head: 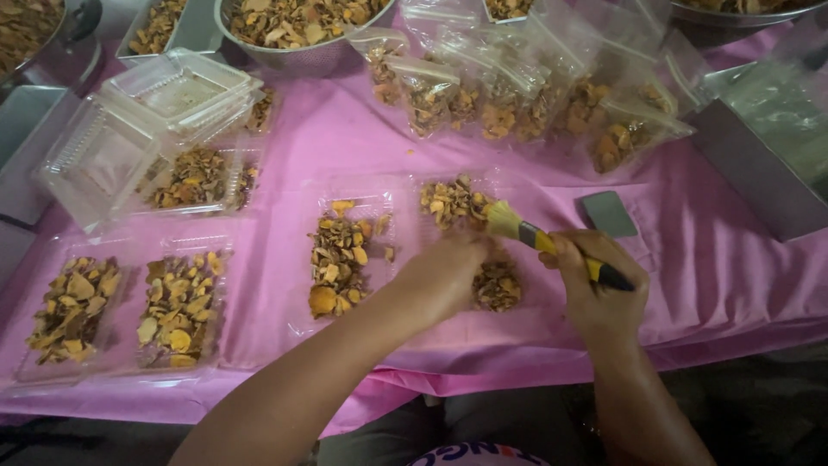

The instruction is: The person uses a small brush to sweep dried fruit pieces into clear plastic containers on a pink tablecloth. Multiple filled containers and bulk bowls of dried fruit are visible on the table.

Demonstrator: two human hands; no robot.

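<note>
While your pink tablecloth [345,147] carries metal bowls [302,34], filled zip bags [517,95] and clear trays of dried orange-brown chips [336,259], your left hand [444,272] curls closed over the open tray [448,250] in front of you. Your right hand [595,289] grips a yellow-and-black brush [539,240], bristles touching the chips.

The left hand [448,276] covers part of the clear tray [483,250] and the dried pieces under it, and its fingertips are out of sight. The metal bowl [302,43] of dried pieces is cut off by the top edge. The brush [552,246] handle's middle is hidden inside the right hand [599,289].
</note>
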